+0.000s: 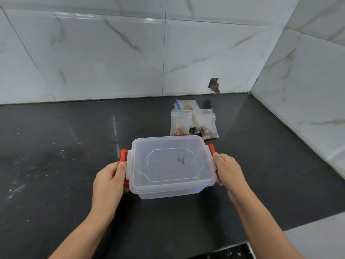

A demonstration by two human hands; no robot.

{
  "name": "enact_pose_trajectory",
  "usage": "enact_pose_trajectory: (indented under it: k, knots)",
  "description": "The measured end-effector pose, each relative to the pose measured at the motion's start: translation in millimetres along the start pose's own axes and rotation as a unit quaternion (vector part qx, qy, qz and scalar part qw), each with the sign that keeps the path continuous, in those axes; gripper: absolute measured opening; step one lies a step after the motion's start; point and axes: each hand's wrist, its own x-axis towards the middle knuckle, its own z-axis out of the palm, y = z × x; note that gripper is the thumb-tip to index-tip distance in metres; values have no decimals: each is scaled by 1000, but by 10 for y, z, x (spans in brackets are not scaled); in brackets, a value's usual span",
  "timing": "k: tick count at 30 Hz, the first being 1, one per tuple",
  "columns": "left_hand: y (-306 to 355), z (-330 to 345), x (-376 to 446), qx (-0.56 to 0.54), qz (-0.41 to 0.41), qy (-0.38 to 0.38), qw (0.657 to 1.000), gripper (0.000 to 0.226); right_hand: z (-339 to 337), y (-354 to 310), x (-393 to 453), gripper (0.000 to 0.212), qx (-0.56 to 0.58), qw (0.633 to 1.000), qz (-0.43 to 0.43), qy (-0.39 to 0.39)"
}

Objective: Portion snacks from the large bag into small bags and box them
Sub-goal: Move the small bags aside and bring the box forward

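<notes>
the white marble-pattern tiled wall (112, 53) fills the top and the right side, and it has a small broken hole (214, 86) low down, near the corner. below it lies the black countertop (56, 146), glossy, with some pale specks on its left part. in the middle of the countertop stands a clear plastic box (171, 165) with its lid on; the lid carries a small dark handwritten mark, and one red clip handle sits at each short end. the left hand (110, 182) grips the left red handle (123, 156), with the thumb lying along the edge of the lid and the fingers curled under. the right hand (228, 170) grips the right red handle (211, 148) in the same way. behind the box, towards the wall, lie the small clear bags (194, 124) with brown snacks in their lower ends, close together and partly overlapping. just behind them is the large bag (183, 105) with a blue zip strip, mostly hidden.
</notes>
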Motion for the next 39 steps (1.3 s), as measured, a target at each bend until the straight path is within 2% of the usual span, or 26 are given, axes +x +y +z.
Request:
enact_pose_trajectory:
  k: [1, 2, 4, 5, 7, 9, 10, 11, 13, 19, 23, 30, 32, 34, 36, 39]
  knots:
    - [-10, -5, -21, 41, 13, -3, 999, 26, -11, 8, -5, 36, 4, 1000, -2, -2]
    - [-2, -13, -56, 108, 38, 9, 993, 34, -21, 13, -16, 36, 12, 1000, -4, -7]
    - [136, -31, -147, 228, 147, 43, 962, 59, -33, 22, -29, 36, 39, 999, -4, -25]
    - [246, -12, -189, 268, 211, 37, 939, 64, -36, 25, -33, 35, 48, 998, -5, -34]
    - [481, 161, -232, 357, 286, -71, 887, 79, -60, 35, -37, 35, 60, 997, -5, -45]
    - [661, 471, -263, 469, 309, -217, 798, 101, -71, 46, -40, 36, 79, 995, 0, -54]
    - [701, 641, -275, 511, 323, -266, 750, 104, -73, 52, -47, 37, 85, 995, 0, -59]
    - [731, 800, -282, 535, 340, -296, 715, 103, -75, 59, -50, 37, 88, 994, -4, -64]
    - [755, 1025, -271, 549, 360, -309, 688, 98, -86, 71, -43, 36, 80, 994, -18, -72]
    - [806, 1115, -280, 555, 399, -314, 659, 70, -131, 115, -25, 37, 82, 995, -28, -41]
    - [968, 1056, -331, 528, 404, -322, 674, 62, -97, 151, 1, 38, 81, 996, -24, -15]
    - [1311, 863, -182, 557, 436, -271, 653, 56, -119, 250, -66, 31, 54, 997, -12, -62]
    - [1420, 791, -87, 573, 428, -244, 655, 52, -172, 276, -33, 27, -30, 997, -47, -49]
    - [1513, 734, 20, 568, 412, -210, 681, 44, -248, 219, -6, 44, -114, 989, -90, 1]
    - [1584, 722, 135, 550, 400, -186, 709, 38, -311, 66, 16, 58, -125, 979, -154, 39]
    - [1618, 764, 306, 526, 417, -172, 721, 32, -323, -281, 89, 54, -113, 959, -260, 24]
